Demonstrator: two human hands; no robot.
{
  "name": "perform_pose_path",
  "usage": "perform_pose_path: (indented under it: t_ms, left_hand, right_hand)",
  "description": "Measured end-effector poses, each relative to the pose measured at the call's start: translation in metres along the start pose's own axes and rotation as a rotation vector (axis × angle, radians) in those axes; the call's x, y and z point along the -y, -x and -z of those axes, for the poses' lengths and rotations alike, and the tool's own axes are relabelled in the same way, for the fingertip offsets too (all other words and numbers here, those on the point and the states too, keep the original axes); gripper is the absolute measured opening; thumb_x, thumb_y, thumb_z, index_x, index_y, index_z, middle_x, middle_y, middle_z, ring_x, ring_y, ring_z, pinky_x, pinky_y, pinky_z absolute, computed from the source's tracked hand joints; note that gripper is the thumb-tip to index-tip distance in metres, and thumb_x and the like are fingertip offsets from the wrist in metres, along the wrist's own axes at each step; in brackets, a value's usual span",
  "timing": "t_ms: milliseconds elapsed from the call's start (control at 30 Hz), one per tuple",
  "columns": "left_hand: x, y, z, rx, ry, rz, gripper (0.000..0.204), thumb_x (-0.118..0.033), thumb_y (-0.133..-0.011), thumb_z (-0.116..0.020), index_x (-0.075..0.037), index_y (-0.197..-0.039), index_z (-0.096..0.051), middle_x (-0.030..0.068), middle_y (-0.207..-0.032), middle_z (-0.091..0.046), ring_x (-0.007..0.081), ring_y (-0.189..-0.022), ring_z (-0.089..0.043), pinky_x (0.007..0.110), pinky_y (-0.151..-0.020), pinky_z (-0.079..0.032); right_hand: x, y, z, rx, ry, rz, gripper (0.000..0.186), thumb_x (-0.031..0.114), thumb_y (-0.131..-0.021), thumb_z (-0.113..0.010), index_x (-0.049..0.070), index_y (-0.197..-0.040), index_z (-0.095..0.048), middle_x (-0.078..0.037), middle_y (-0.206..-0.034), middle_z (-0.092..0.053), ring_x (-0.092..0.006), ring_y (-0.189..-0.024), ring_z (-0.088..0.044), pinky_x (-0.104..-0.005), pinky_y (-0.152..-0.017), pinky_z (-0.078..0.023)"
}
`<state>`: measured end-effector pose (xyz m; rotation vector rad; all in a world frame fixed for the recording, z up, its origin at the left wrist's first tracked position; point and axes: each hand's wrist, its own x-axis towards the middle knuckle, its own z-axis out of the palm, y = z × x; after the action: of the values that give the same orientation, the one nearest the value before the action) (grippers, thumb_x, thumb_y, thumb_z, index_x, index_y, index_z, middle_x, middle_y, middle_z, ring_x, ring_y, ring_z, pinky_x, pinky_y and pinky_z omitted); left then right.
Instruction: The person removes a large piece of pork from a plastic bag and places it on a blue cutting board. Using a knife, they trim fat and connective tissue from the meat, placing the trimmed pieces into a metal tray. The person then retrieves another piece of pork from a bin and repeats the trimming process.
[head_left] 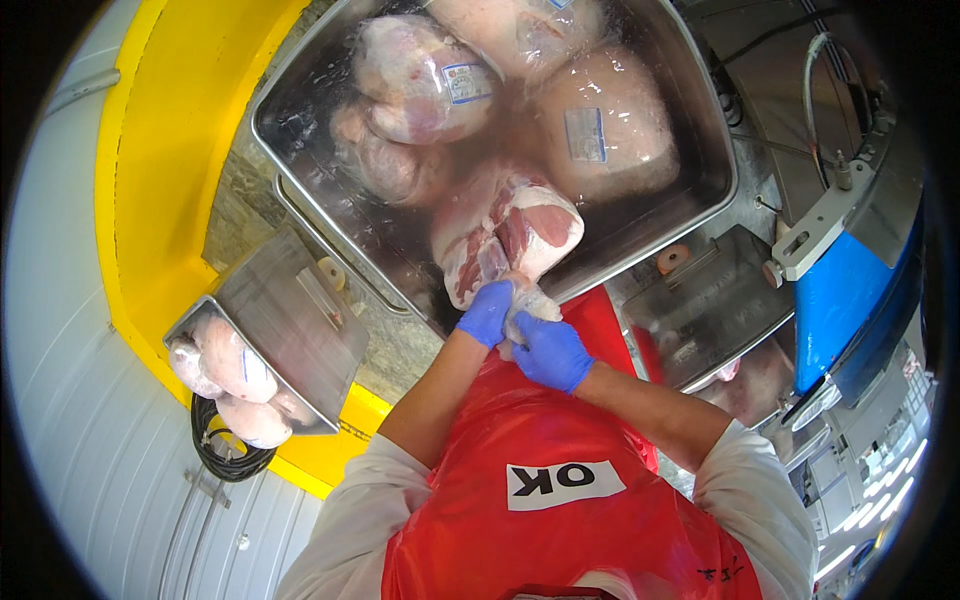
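At the near edge of the steel tub (695, 110), you are handling the meat cut (508, 228); left hand (487, 313) and right hand (553, 353), fingers curled, are pinching seemingly bunched wrap (535, 302). You're probably unwrapping, needing a steady pull next.

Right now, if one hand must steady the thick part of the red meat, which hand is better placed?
Probably the left hand: it lies farther up, closer to the thick part of the meat. The right hand is lower, at the pale narrow end, nearer the red apron.
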<state>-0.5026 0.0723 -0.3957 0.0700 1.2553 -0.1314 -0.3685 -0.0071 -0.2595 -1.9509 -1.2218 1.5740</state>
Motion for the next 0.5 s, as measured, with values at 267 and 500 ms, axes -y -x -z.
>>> perform_pose_path:
  t_ms: [267, 500]
  left_hand:
    - [-0.013, 0.034, 0.023, 0.187, -0.244, -0.345, 0.013, -0.016, -0.097, -0.066, -0.006, -0.094, -0.073, 0.0017, -0.086, -0.066, 0.0156, -0.073, -0.062, 0.033, -0.064, -0.052]
    - [-0.020, 0.064, 0.051, -0.204, -0.783, -0.425, 0.015, -0.016, -0.094, -0.066, -0.003, -0.098, -0.073, 0.0063, -0.089, -0.070, 0.0191, -0.082, -0.065, 0.038, -0.074, -0.054]
  right_hand:
    - [0.021, 0.002, 0.025, -0.162, -0.218, 0.282, 0.030, 0.027, -0.094, -0.074, 0.006, -0.114, -0.067, -0.023, -0.108, -0.070, -0.0440, -0.100, -0.068, -0.0495, -0.089, -0.058]
    - [-0.080, -0.118, 0.087, -0.472, -0.104, 0.036, 0.038, 0.031, -0.096, -0.073, 0.002, -0.121, -0.071, -0.024, -0.116, -0.070, -0.0432, -0.108, -0.068, -0.0486, -0.095, -0.056]
